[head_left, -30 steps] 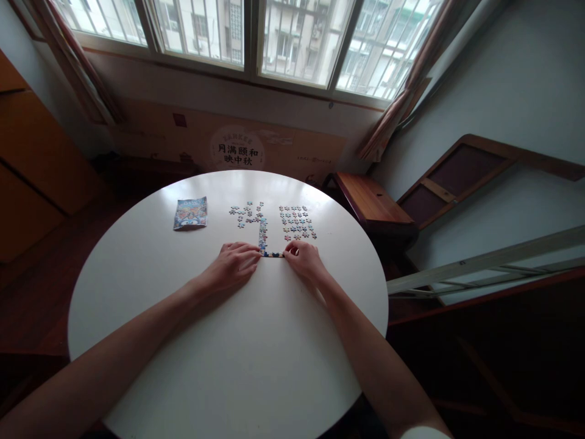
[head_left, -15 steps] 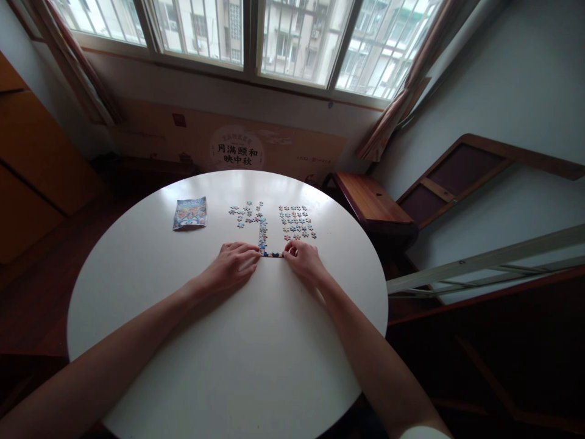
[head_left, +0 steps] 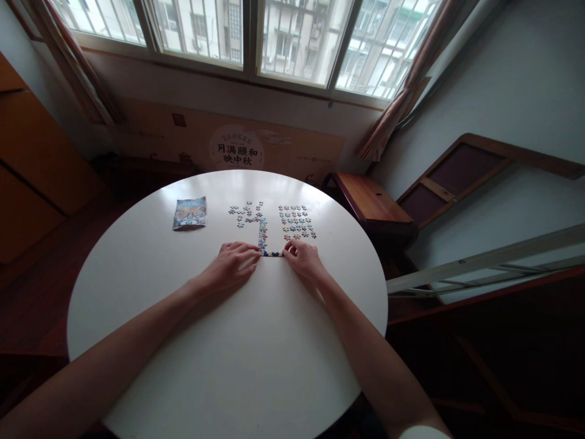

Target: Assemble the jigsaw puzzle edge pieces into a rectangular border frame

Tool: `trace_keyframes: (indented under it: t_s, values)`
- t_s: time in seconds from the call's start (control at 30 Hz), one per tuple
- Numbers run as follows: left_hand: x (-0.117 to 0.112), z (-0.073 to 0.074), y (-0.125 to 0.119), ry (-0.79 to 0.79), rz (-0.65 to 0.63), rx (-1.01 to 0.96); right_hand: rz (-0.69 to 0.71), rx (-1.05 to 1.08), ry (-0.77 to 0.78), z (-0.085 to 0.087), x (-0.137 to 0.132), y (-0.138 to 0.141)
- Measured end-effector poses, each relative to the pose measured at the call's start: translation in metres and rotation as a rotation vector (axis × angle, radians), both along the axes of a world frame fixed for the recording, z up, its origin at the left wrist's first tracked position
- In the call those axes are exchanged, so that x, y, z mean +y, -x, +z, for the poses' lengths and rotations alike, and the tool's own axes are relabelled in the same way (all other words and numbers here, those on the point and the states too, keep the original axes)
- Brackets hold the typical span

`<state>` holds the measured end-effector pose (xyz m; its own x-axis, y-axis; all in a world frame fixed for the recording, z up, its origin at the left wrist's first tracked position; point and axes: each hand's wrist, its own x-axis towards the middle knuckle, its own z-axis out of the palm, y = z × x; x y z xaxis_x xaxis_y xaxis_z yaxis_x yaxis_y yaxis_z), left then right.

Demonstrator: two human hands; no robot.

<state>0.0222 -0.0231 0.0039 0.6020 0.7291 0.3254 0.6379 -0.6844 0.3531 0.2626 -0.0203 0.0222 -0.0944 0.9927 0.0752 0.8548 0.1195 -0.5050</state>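
Note:
A joined strip of jigsaw puzzle (head_left: pixel 262 233) runs down the table and turns right into a dark-and-tan bottom row (head_left: pixel 273 253). My left hand (head_left: pixel 235 259) lies palm down beside the corner, its fingers stretched out and the tips touching the puzzle's left edge. At the right end of that row, my right hand (head_left: pixel 300 256) has thumb and index finger pinched together on a jigsaw piece, mostly hidden by the fingers. Loose jigsaw pieces (head_left: pixel 297 221) lie in rows beyond my right hand. More scattered pieces (head_left: pixel 240 211) lie up and left of the strip.
Everything lies on a round white table (head_left: pixel 219 366). A colourful printed sheet or packet (head_left: pixel 190 213) sits at the far left. Beyond the table's right edge stands a wooden bench or stool (head_left: pixel 375 198). Barred windows (head_left: pixel 292 42) and a lettered panel (head_left: pixel 237 146) are behind.

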Motion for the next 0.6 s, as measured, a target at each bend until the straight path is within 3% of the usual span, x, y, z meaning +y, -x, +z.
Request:
trace_keyframes:
  t_s: [0.6]
  values:
    - [-0.0008,0.0018,0.0001,0.0,-0.001,0.017,0.006,-0.003,-0.019,-0.0008,-0.0002,-0.0002]
